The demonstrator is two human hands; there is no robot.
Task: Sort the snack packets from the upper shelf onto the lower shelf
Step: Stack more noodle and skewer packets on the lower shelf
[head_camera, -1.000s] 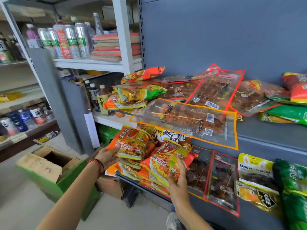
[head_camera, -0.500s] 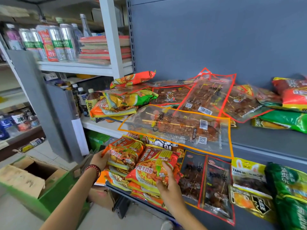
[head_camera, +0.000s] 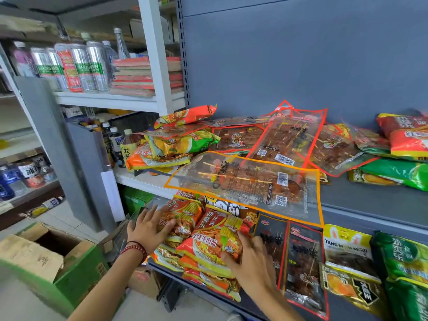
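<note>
On the lower shelf (head_camera: 370, 230), two stacks of orange noodle packets lie side by side. My left hand (head_camera: 148, 230) presses flat, fingers spread, against the left stack (head_camera: 183, 216). My right hand (head_camera: 252, 265) grips the lower right corner of the top noodle packet (head_camera: 213, 244) on the right stack, thumb on its front. The upper shelf (head_camera: 370, 200) holds a clear orange-edged skewer packet (head_camera: 243, 184) overhanging its front edge, with red-edged skewer packets (head_camera: 287, 140) and more noodle packets (head_camera: 183, 144) behind it.
Dark skewer packets (head_camera: 303, 262), a yellow packet (head_camera: 347, 244) and green packets (head_camera: 400, 256) fill the lower shelf to the right. A green cardboard box (head_camera: 69, 283) stands open on the floor at left. Cans (head_camera: 81, 66) and bottles (head_camera: 115, 142) sit on the white shelving.
My right hand has brought the noodle packet down onto the right stack. My left hand has spread flat against the left stack. The view has moved closer to the shelves.
</note>
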